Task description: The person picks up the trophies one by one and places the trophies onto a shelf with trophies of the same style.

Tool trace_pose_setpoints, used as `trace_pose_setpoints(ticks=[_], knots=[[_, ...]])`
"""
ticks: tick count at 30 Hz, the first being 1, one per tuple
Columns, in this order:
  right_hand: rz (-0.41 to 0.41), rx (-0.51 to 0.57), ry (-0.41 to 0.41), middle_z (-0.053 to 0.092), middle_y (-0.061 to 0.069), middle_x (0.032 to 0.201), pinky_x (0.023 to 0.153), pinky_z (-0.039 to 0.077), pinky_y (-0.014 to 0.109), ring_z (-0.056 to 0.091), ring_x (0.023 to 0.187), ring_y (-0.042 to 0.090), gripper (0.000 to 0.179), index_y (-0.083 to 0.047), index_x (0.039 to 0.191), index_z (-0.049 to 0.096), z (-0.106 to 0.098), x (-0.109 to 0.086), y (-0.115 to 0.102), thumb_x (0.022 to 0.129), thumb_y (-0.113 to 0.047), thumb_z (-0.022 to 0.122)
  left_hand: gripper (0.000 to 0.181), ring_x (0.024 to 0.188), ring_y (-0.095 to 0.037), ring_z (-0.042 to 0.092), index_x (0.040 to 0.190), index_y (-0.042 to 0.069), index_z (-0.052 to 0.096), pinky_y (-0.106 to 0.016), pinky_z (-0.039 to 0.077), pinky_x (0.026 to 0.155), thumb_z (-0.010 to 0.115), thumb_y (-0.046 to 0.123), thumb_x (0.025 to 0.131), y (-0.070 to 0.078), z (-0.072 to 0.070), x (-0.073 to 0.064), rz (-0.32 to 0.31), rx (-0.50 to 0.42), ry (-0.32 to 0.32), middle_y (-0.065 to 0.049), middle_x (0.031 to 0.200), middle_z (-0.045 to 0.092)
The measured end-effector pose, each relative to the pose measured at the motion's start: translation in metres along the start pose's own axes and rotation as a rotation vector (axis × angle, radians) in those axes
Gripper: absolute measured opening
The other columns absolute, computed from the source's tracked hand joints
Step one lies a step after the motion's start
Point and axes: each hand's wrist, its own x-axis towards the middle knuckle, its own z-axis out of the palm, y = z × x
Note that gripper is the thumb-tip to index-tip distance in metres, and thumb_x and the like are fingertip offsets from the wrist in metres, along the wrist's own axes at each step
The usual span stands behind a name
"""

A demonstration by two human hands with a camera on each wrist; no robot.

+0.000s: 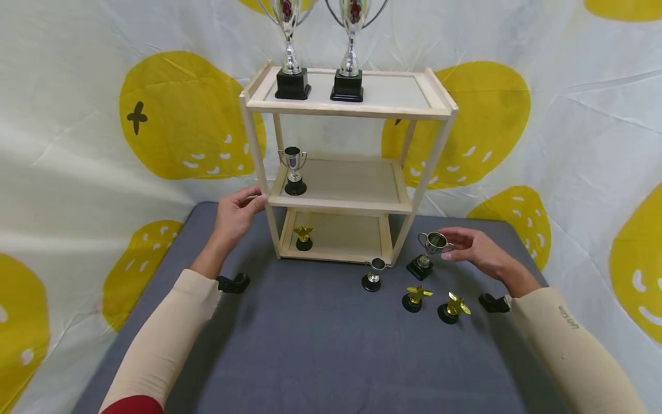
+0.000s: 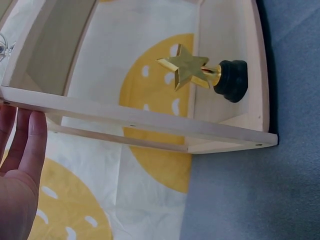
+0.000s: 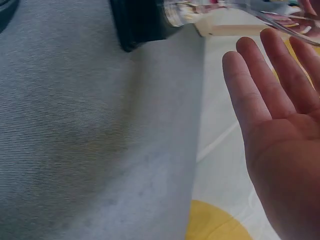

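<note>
My left hand (image 1: 239, 214) is at the left post of a pale wooden shelf (image 1: 341, 204). In the left wrist view its fingers (image 2: 31, 137) reach nearly straight to the post. On the right, my right hand (image 1: 478, 251) is beside a silver cup trophy (image 1: 433, 244) with a square black base (image 3: 142, 25). The right wrist view shows straight fingers (image 3: 250, 92) spread along the cup's side, not curled round it. Nearby on the table stand a smaller silver cup trophy (image 1: 373, 275) and two gold star trophies (image 1: 416, 294), (image 1: 453, 306) on round black bases.
Two tall silver trophies (image 1: 292, 83), (image 1: 347, 86) stand on the top shelf. The middle shelf bears a small silver cup (image 1: 293, 167) at left, the bottom one a gold star trophy (image 1: 304, 237). A white patterned cloth (image 1: 569, 161) hangs behind the grey table (image 1: 320, 345).
</note>
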Motion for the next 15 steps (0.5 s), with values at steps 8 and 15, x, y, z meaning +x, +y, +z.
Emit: trace_pose_setpoints(ticks=[8, 15], knots=[[0.018, 0.013, -0.01, 0.075, -0.015, 0.119, 0.091, 0.059, 0.018, 0.072, 0.114, 0.008, 0.065, 0.006, 0.149, 0.047, 0.008, 0.004, 0.009, 0.094, -0.011, 0.077, 0.042, 0.096, 0.008, 0.069, 0.139, 0.001, 0.065, -0.015, 0.059, 0.091, 0.068, 0.02, 0.102, -0.001, 0.0, 0.0, -0.005, 0.01, 0.001, -0.022, 0.14, 0.064], [0.035, -0.026, 0.023, 0.076, 0.0, 0.121, 0.089, 0.058, 0.017, 0.071, 0.107, 0.001, 0.059, 0.003, 0.145, 0.055, 0.014, 0.006, 0.008, 0.094, -0.015, 0.078, 0.043, 0.095, 0.007, 0.069, 0.14, 0.001, 0.065, -0.017, 0.06, 0.093, 0.069, 0.021, 0.102, 0.0, 0.0, 0.0, -0.017, 0.025, 0.003, -0.022, 0.139, 0.064]])
